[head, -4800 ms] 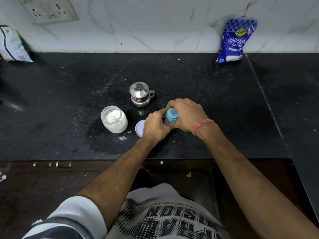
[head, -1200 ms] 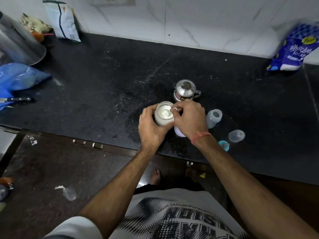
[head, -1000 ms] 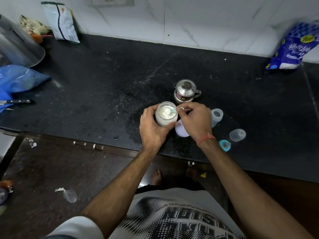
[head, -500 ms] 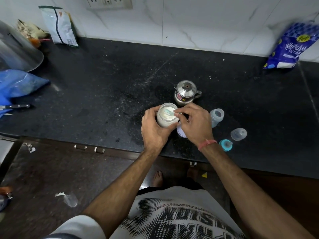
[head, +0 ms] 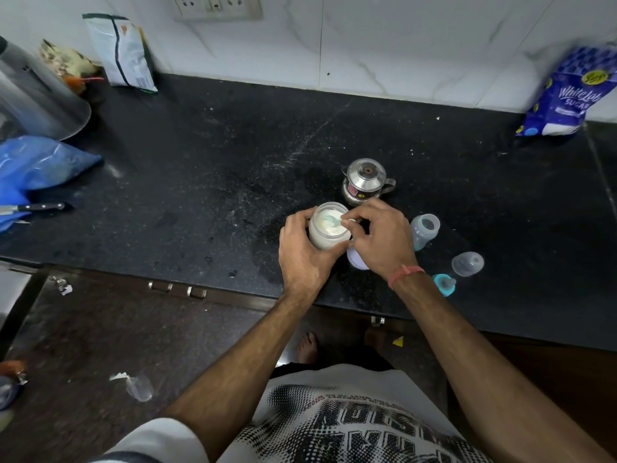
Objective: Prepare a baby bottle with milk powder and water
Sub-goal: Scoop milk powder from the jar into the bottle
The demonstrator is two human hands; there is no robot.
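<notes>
Left hand wrapped around the side of an open jar of white milk powder, fingers curled on the near wall, jar standing upright on the black stone surface. Right hand at the jar's rim, thumb and forefinger pinched together on the handle of a small pale scoop whose bowl lies in the powder; other fingers loosely curled. Red thread band on the right wrist. Partly hidden under the right hand, a round white lid flat on the surface, just beside the jar.

Baby bottle open, without its top, upright to the right of the right hand, close to it but apart. Nearer the front edge, well clear of the bottle: a clear dome cap and, just beside it, the teal ring with teat, both lying on the surface. Behind the jar and the hands, a small steel pot with lid and handle.

Against the back wall at far right, a blue and white bag of sugar. At far left, a white packet leaning on the wall, a blue plastic bag, and a black-handled knife. Scattered white specks over the surface around the jar.
</notes>
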